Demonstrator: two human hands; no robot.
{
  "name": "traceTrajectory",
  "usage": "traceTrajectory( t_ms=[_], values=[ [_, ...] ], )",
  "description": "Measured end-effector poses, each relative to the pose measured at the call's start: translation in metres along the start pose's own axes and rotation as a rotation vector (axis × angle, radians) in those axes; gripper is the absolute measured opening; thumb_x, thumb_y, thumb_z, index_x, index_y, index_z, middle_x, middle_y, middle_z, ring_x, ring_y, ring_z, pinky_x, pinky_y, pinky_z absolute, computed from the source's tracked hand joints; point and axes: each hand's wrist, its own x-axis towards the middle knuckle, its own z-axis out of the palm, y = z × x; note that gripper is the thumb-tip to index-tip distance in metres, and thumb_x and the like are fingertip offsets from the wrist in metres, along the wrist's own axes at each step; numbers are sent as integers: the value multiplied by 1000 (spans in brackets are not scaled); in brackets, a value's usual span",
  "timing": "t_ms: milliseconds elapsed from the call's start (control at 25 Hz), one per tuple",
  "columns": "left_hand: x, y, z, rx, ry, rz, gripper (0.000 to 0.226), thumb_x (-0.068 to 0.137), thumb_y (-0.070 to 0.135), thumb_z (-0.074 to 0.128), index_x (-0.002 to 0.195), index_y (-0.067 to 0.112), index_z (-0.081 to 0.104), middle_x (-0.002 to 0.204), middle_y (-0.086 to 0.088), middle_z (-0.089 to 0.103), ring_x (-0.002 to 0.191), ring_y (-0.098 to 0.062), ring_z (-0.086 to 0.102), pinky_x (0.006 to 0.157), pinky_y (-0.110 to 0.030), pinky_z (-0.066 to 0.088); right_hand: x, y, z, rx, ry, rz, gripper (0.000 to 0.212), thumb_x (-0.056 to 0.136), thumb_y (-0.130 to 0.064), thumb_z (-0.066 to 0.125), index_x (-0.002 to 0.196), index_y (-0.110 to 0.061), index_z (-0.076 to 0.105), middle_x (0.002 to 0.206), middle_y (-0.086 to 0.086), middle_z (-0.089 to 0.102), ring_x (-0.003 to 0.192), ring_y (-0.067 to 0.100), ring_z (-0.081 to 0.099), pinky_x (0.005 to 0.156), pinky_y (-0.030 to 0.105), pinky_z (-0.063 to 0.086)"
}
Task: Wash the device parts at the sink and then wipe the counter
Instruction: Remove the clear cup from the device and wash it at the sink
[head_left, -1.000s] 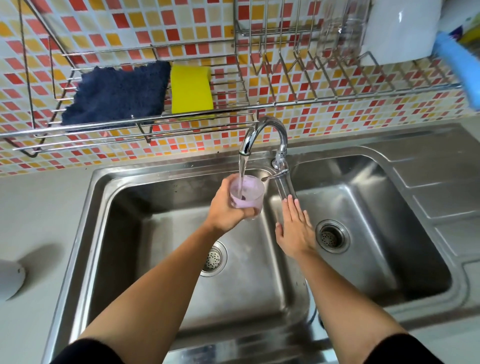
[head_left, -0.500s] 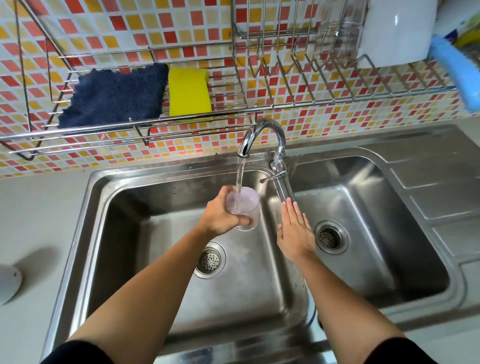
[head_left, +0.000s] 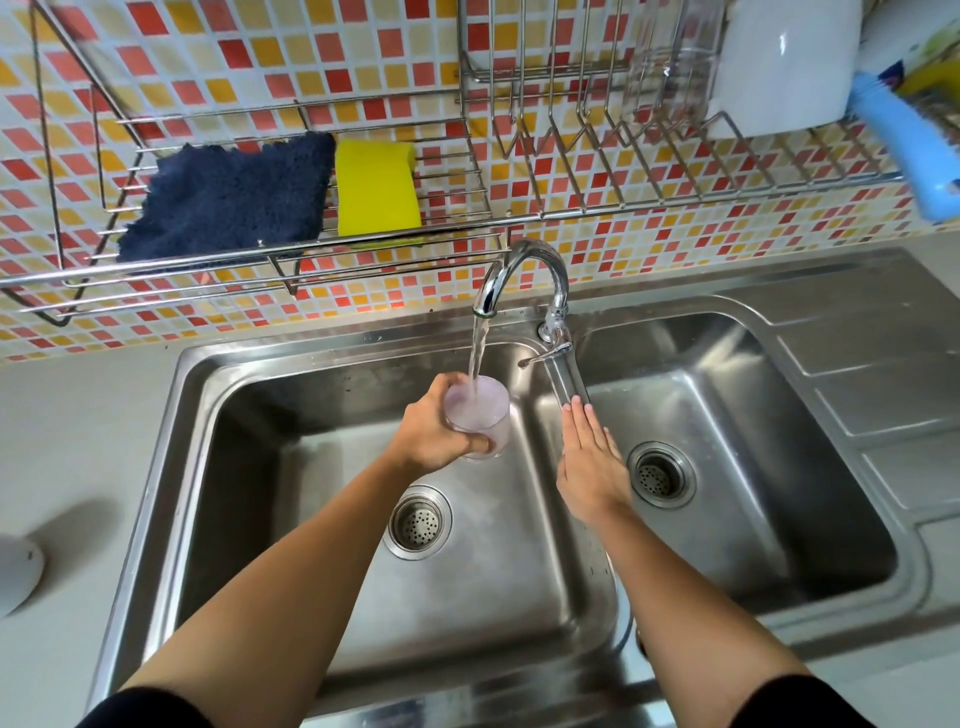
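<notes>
My left hand (head_left: 434, 434) grips a clear plastic cup (head_left: 480, 415) with a pale purple tint, held upright over the left basin of the steel double sink (head_left: 322, 364). Water runs from the chrome faucet (head_left: 524, 270) straight into the cup. My right hand (head_left: 589, 465) is flat with fingers together and extended, resting on the divider between the two basins, just below the faucet lever (head_left: 545, 356). It holds nothing.
A wire rack (head_left: 467, 228) hangs above the sink with a dark blue cloth (head_left: 228, 200) and a yellow sponge (head_left: 376, 192). A white container (head_left: 784, 62) and blue brush handle (head_left: 909, 145) sit at upper right. A white object (head_left: 15, 574) lies on the left counter.
The cup has lowered slightly under the stream and filled further. My right hand stays on the divider, barely shifted.
</notes>
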Motion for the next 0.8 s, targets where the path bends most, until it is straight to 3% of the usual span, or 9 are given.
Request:
traceTrajectory(
  t_ms=[160,280,400,520,680,800],
  values=[
    [1,-1,0,6,-6,5,78,54,18,87,121,30,47,111,0,61,100,-23,57,84,-27,46,1,2,0,24,0,-24,60,91,-17,21,148,-11,2,157,1,-4,145,15,-4,116,30,3],
    [3,0,1,10,-16,9,79,53,20,87,120,31,47,112,0,62,102,-23,58,84,-26,46,4,1,-8,379,115,98,50,94,-19,26,144,-15,31,154,-3,23,141,14,24,109,31,27],
    [6,1,-1,16,-18,16,79,53,20,87,121,31,47,112,0,62,101,-23,58,86,-28,48,22,5,-22,605,301,176,41,94,-8,41,134,-8,47,142,9,45,128,26,45,103,30,34],
    [10,1,-4,11,-17,20,80,49,24,87,119,33,48,111,1,63,101,-22,58,87,-29,49,54,4,-47,444,336,32,42,91,-4,44,133,-7,47,138,11,49,122,29,49,102,33,37],
    [11,1,-4,-7,-20,5,80,53,16,89,123,26,52,110,4,63,100,-18,59,82,-24,47,95,-13,-70,69,13,-223,50,90,-7,44,139,-20,38,144,5,40,133,23,36,101,43,43],
    [10,2,-4,-9,-44,21,77,54,14,89,122,24,55,109,4,64,96,-15,60,78,-18,45,111,-23,-69,-149,-138,-243,39,90,-16,52,128,-15,44,134,9,45,123,27,47,89,44,50]
  ],
)
